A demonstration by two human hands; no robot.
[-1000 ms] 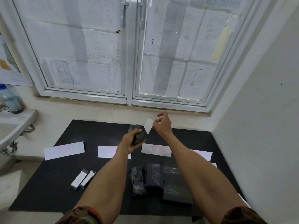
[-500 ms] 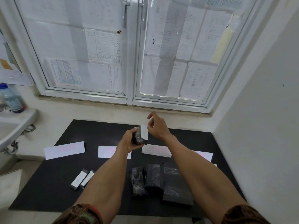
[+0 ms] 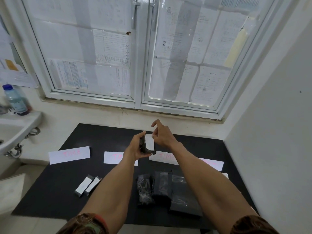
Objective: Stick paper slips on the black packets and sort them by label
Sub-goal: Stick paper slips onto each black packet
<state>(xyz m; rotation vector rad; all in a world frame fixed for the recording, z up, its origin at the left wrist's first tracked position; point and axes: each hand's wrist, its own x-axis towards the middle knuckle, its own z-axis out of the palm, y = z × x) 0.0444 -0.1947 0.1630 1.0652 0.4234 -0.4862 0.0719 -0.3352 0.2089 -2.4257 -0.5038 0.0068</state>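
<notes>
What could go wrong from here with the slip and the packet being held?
The paper slip lies on the black packet, its lower edge looking curved; it may stick crooked or creased.
The left hand holds the packet in mid-air while the right hand touches the slip's top; a hard press could knock it loose.
The label sheets' pink writing is faint, so missorting seems possible.

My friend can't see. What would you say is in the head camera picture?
A person's left hand grips a black plastic packet above a black table, while the right hand holds a white paper slip against it. On the table lie more black packets and white paper labels with pink writing.
</notes>
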